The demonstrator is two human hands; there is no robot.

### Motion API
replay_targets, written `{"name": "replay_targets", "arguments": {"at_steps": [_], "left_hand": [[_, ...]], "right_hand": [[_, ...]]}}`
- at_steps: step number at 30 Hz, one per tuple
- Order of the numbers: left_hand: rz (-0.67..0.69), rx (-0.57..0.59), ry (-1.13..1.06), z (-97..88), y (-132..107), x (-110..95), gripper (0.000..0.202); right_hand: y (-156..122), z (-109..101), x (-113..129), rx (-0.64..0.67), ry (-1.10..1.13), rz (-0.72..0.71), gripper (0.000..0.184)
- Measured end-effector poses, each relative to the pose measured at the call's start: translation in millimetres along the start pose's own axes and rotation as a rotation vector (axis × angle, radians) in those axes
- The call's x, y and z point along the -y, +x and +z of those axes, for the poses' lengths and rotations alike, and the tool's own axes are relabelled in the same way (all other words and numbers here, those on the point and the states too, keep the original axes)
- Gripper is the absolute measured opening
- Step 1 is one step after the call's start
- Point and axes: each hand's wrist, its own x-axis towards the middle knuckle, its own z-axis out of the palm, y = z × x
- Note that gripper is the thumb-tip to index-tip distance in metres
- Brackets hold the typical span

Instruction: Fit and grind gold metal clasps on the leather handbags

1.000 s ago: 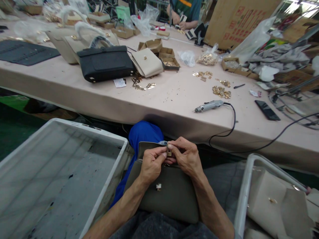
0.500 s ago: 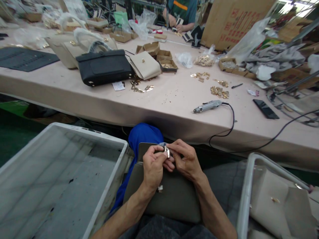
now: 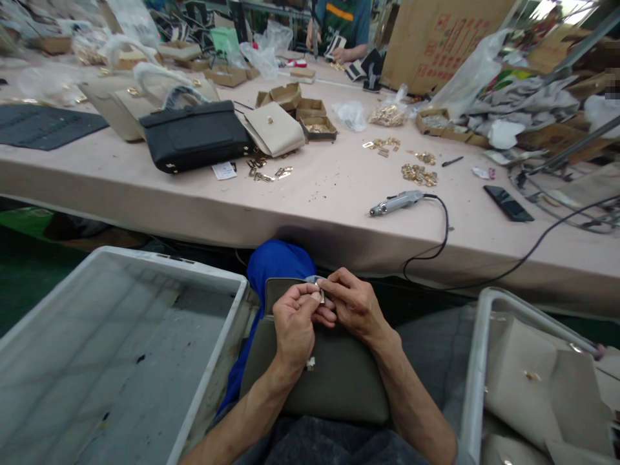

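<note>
A dark olive handbag (image 3: pixel 339 381) lies across my lap, with a small metal turn lock (image 3: pixel 310 363) on its front. Over the bag's upper flap, my left hand (image 3: pixel 296 320) is closed, pinching a small shiny metal plate (image 3: pixel 322 296) between thumb and fingers. My right hand (image 3: pixel 356 303) is closed too, its thumb and index finger meeting at the same plate from the right. A bit of clear plastic film shows just behind the fingertips. The fingers partly hide the plate and the flap edge under it.
On the table (image 3: pixel 271 216) lie an electric screwdriver (image 3: pixel 397 203) with a black cord, gold hardware piles (image 3: pixel 419 175), a phone (image 3: pixel 507 203) and a black handbag (image 3: pixel 196 135). A grey bin (image 3: pixel 242 290) stands left; another bin (image 3: pixel 477 361) at right holds beige bags (image 3: pixel 520 368). A co-worker (image 3: pixel 346 29) sits opposite.
The view has shifted slightly. Both hands stay together at the metal plate, which has turned a little and shows less of its face between the fingers.
</note>
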Motion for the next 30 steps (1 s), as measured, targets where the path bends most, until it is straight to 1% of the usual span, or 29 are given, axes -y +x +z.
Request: {"name": "replay_targets", "arguments": {"at_steps": [6,10,12,15,17,19,21,24,27,30], "left_hand": [[0.047,0.030,0.058,-9.3,-2.4,9.0,0.025],[0.127,0.081,0.135,-12.9,-4.6,8.7,0.026],[0.194,0.100,0.237,-13.6,-6.3,6.3,0.028],[0.356,0.065,0.465,-14.7,-7.4,0.3,0.023],[0.478,0.049,0.611,-14.6,-6.1,-6.2,0.019],[0.542,0.069,0.713,-13.1,-3.5,-14.8,0.019],[0.530,0.106,0.779,-10.3,-0.1,-23.8,0.019],[0.466,0.147,0.867,-5.1,4.7,-33.8,0.020],[0.449,0.168,0.912,-0.8,7.5,-37.0,0.023],[0.441,0.171,0.912,1.9,8.5,-35.5,0.023]], "right_hand": [[-2.0,1.6,-2.2,-0.010,0.025,-0.022,0.031],[-2.8,3.5,-4.9,-0.021,0.052,-0.012,0.032],[-2.6,3.7,-4.4,-0.031,0.073,0.013,0.030],[-0.6,1.1,1.6,-0.008,0.096,0.071,0.024],[1.9,-2.6,8.2,0.020,0.102,0.117,0.021],[4.7,-6.5,14.6,0.043,0.109,0.161,0.020],[6.7,-9.3,18.6,0.062,0.121,0.196,0.022],[7.1,-10.6,18.8,0.076,0.135,0.235,0.025],[4.7,-11.4,15.7,0.079,0.155,0.262,0.026],[1.9,-13.7,13.8,0.080,0.157,0.276,0.028]]}}
